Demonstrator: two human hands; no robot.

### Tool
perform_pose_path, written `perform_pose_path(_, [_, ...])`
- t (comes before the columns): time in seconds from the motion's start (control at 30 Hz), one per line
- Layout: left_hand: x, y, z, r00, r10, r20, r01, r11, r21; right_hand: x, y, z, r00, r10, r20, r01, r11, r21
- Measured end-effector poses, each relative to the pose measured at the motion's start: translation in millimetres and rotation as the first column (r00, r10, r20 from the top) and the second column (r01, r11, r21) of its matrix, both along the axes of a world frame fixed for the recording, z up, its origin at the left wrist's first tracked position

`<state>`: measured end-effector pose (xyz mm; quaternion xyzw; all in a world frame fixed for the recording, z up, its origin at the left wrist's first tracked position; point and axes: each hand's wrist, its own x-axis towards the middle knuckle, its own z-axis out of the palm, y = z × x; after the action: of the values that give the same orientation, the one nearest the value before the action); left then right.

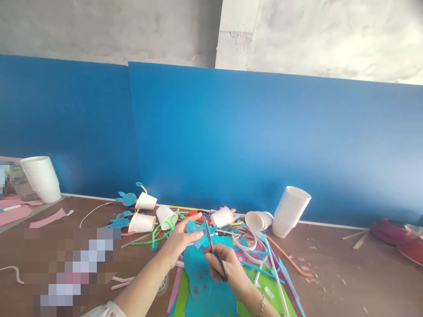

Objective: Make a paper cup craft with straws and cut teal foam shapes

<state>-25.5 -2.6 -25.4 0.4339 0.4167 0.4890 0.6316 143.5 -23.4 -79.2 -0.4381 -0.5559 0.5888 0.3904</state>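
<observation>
Near the middle of the table, my left hand (181, 240) pinches a small piece of blue paper (194, 230) between thumb and fingers. My right hand (222, 263) grips black-handled scissors (214, 252), whose blades point up and away at the right edge of that piece. Below both hands lies a larger blue sheet (209, 297) with drawn outlines and small reddish marks, resting on green paper (264, 281). Several white paper cups (222, 217) lie on their sides just beyond my hands. Two of them, to the left, have blue rabbit-like paper cutouts (127, 199) at one end.
Stacked white cups (291, 211) stand to the right, with another stack (41, 178) at far left. Coloured strips and pipe cleaners (291, 259) are strewn right of my hands. A roll of tape (163, 285) sits by my left forearm. A blue panel (264, 141) borders the table's back.
</observation>
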Motion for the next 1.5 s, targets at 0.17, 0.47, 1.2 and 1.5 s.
perform_pose_path(0.17, [-1.1, 2.0, -0.4, 1.0, 0.018, -0.01, -0.017, 0.998, 0.061, -0.7, -2.9, 4.3, 0.999, 0.019, 0.025, -0.018, 0.999, -0.037])
perform_pose_path(0.47, [-1.1, 13.9, -10.8, 0.958, 0.282, 0.059, -0.287, 0.95, 0.121, -3.0, -10.1, 14.7, 0.995, 0.096, -0.02, -0.098, 0.987, -0.124])
perform_pose_path(1.2, [15.5, -0.8, -9.8, 0.99, 0.05, 0.128, -0.047, 0.999, -0.025, -1.2, -3.8, 3.4, 1.0, -0.002, -0.022, 0.002, 1.0, 0.011])
perform_pose_path(1.5, [14.8, -0.6, -8.1, 0.992, 0.022, 0.123, -0.021, 1.0, -0.007, -2.8, -3.9, 6.0, 0.999, -0.031, 0.019, 0.031, 0.999, 0.025])
